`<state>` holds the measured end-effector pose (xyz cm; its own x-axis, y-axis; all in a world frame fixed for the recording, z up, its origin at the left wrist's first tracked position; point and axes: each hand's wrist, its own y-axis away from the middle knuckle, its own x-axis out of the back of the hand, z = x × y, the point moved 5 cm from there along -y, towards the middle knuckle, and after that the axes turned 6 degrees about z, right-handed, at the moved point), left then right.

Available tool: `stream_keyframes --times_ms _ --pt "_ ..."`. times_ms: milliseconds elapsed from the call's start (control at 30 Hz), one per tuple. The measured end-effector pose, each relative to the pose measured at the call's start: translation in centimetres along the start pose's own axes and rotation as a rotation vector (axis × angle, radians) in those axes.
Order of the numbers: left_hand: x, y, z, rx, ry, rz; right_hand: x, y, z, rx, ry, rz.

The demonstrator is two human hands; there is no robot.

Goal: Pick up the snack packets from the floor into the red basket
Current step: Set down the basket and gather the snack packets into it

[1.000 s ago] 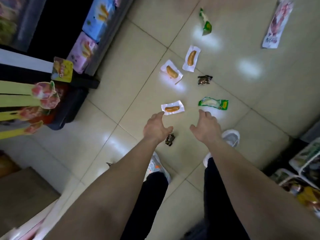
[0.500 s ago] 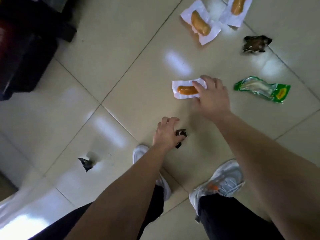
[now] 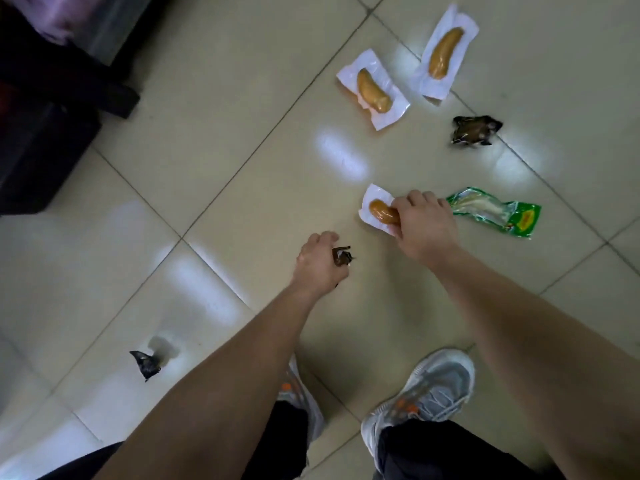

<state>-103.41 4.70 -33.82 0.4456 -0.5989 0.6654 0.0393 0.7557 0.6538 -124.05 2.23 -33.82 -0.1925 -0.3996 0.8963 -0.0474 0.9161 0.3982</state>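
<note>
My left hand (image 3: pixel 317 261) is closed around a small dark brown snack packet (image 3: pixel 342 255) just above the tiled floor. My right hand (image 3: pixel 424 225) grips a white packet with an orange sausage (image 3: pixel 375 207), its left end sticking out of my fist. A green packet (image 3: pixel 498 214) lies right of that hand. Two more white sausage packets (image 3: pixel 372 90) (image 3: pixel 445 53) lie farther off, with a dark brown packet (image 3: pixel 474 130) to their right. Another dark packet (image 3: pixel 147 365) lies at lower left. The red basket is not visible.
A dark shelf base (image 3: pixel 52 133) fills the upper left corner. My two grey shoes (image 3: pixel 429 393) (image 3: pixel 298 400) stand on the pale floor tiles at the bottom, under my forearms.
My right hand has closed on the white sausage packet and lifted its end. My left hand has closed on the small dark packet. The view has come closer to the floor.
</note>
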Motion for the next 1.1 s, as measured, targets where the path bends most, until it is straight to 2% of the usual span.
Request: stream_keyframes --times_ms 233,333,433,533,667,767,867,1000,1100 --pt "5.5 -6.9 12.2 -0.242 -0.028 0.113 3.5 3.8 9.3 -0.194 -0.074 0.179" --pt "5.8 -10.2 17.0 -0.372 -0.129 0.159 1.8 4.2 12.8 -0.268 -0.047 0.116" --pt "6.3 -13.6 19.7 -0.397 -0.144 0.226 0.8 2.9 13.3 -0.219 -0.039 0.031" --pt "6.4 -16.6 20.0 -0.406 -0.279 0.272 0.5 1.5 13.5 -0.207 -0.059 -0.008" --pt "6.3 -19.1 18.3 -0.464 -0.42 0.241 0.6 -0.4 13.8 -0.211 -0.059 -0.059" --pt "6.7 -19.9 18.1 -0.467 -0.48 0.21 1.1 -1.6 13.5 -0.22 -0.17 -0.081" --pt "7.2 -19.5 18.6 -0.468 -0.502 0.214 2.7 -3.1 13.3 -0.215 -0.232 0.018" --pt "7.1 -18.7 18.4 -0.476 -0.386 0.177 5.7 -5.5 13.5 -0.182 -0.201 0.211" --pt "7.4 -18.4 18.1 -0.484 -0.335 0.132 5.9 -7.3 14.0 -0.172 -0.131 0.17"
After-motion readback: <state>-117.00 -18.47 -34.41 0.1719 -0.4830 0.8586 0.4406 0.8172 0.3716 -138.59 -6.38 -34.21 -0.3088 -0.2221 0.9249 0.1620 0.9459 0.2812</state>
